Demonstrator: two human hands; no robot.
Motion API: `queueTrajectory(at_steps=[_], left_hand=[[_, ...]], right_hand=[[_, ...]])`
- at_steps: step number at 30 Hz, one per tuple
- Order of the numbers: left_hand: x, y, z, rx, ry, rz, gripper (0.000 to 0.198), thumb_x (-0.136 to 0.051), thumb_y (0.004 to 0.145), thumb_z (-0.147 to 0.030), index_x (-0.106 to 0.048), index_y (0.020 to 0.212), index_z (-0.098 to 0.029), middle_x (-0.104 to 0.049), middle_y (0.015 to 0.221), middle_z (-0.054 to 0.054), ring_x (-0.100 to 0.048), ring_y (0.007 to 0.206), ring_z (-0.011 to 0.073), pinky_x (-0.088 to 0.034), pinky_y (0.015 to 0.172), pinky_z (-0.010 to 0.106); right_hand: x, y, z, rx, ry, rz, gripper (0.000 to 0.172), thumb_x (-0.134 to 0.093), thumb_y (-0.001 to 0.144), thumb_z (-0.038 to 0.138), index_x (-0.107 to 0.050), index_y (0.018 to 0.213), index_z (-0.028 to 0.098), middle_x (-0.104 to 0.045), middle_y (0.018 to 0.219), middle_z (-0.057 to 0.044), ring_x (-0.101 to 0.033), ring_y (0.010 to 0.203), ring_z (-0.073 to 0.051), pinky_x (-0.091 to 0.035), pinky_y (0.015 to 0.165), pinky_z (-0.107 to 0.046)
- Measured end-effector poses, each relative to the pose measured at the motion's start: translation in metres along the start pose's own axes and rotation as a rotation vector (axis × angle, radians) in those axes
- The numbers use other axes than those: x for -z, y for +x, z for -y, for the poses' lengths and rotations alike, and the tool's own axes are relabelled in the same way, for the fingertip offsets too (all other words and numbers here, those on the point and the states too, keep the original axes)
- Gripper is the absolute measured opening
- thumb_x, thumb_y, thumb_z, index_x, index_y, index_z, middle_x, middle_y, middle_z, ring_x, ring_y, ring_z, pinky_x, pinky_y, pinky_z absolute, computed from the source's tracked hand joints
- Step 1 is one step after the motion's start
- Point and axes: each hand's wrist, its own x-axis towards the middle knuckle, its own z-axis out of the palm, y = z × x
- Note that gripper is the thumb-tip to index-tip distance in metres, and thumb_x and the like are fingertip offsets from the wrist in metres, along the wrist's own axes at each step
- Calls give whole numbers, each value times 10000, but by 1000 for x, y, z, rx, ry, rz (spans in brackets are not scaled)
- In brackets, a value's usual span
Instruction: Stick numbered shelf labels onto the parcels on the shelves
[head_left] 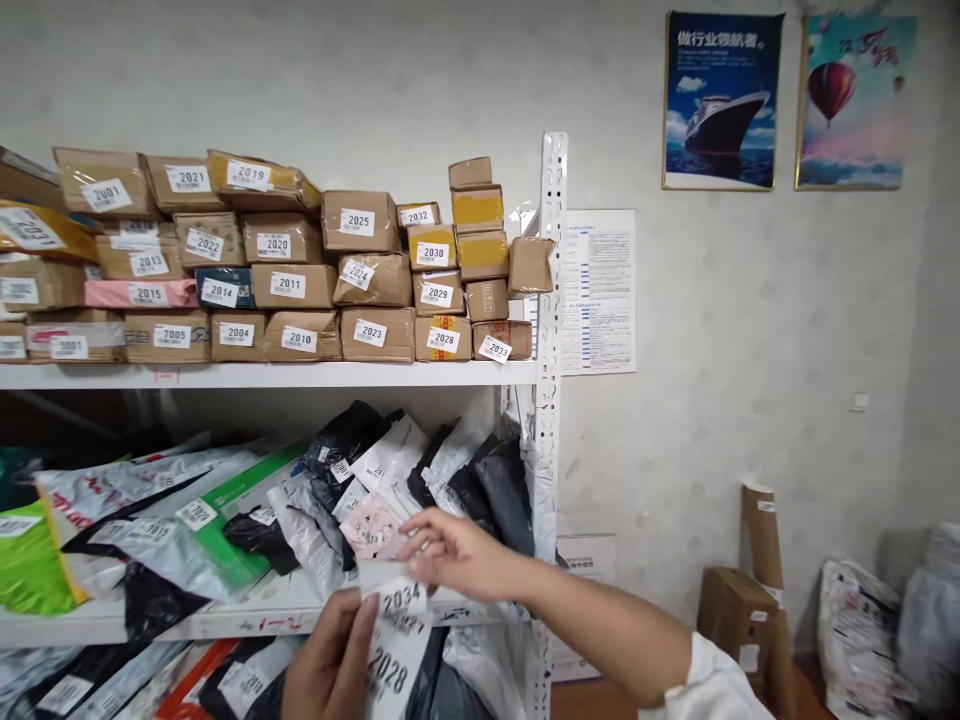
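Note:
My left hand (334, 650) grips a strip of white number labels (388, 675) low in the middle of the view, its thumb across the strip's left edge. The labels show 2034 and 2028, with another partly covered between them. Reaching in from the right, my right hand (457, 553) has its thumb and fingertips at the upper corner of the top label (403, 597), marked 2034. Its fingers are bent and seem to pinch that corner. Just behind the hands, a pink patterned packet (373, 525) lies on the middle shelf.
Numbered cardboard boxes (301, 285) stand stacked on the upper shelf (300, 374). Some boxes at its right end (480, 255) show no label. Bagged parcels fill the shelves below. A white perforated post (551, 400) bounds the rack. A carton (735, 610) and bags (855, 630) stand by the wall.

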Motion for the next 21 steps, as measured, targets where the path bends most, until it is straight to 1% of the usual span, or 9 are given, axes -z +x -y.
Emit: queueTrajectory(at_steps=[2,6,8,11,13,15,17,19,21], left_hand=[[-14,10,-5,27,-70,27,347,-606,812,-519,-647,884,-182,-664,774,11,-606,688,152,-499,651,195],[-35,12,-14,70,-203,75,316,-573,857,-474,-633,926,-172,-645,814,20,-594,745,154,-482,689,211],[-41,7,-18,81,-231,130,303,-575,863,-463,-613,929,-170,-570,712,-10,-541,667,132,-452,632,200],[-48,-3,-19,93,-221,172,320,-609,850,-444,-570,1033,-185,-364,591,-77,-393,531,94,-349,521,171],[-55,-13,-17,69,-205,217,259,-604,858,-421,-580,959,-184,-306,584,-80,-350,520,85,-310,512,169],[-65,-27,-14,30,-177,270,246,-572,884,-393,-566,778,-172,-321,577,-67,-352,528,83,-297,518,176],[-77,-48,-10,-5,-132,283,280,-540,910,-356,-552,704,-167,-383,569,-51,-383,538,85,-308,533,186],[-90,-72,-4,-34,-95,293,227,-520,928,-317,-611,780,-171,-519,616,-23,-474,588,98,-354,583,198],[-103,-97,4,-65,-97,330,188,-525,930,-291,-655,857,-177,-651,733,19,-574,682,119,-404,654,214]], right_hand=[[-13,-15,-2,-5,82,-86,525,-759,751,448,-574,1181,211,-642,985,-38,-622,790,-122,-489,669,-233],[-13,-31,8,125,-48,-330,407,-787,735,369,-669,1083,195,-678,978,-54,-615,859,-156,-478,737,-270],[-13,-38,12,157,-48,-402,370,-785,738,345,-676,1057,191,-693,954,-57,-621,831,-159,-478,729,-278],[-14,-55,12,156,104,-443,383,-792,733,325,-626,1060,213,-686,845,-18,-615,738,-136,-472,667,-253],[-11,-72,5,131,48,-472,315,-779,748,335,-643,1005,215,-679,816,-12,-609,725,-133,-469,654,-244],[-5,-94,-4,72,-134,-484,276,-769,758,353,-686,979,210,-694,848,-33,-617,756,-149,-485,681,-259],[2,-120,-14,-1,-328,-442,299,-763,764,356,-707,1023,219,-707,903,-52,-629,791,-169,-505,723,-283],[9,-147,-23,-24,-493,-371,275,-734,795,327,-706,1053,235,-696,931,-59,-634,819,-177,-516,755,-295],[16,-171,-32,29,-604,-341,155,-698,823,275,-717,973,239,-662,928,-65,-636,881,-186,-520,786,-291]])
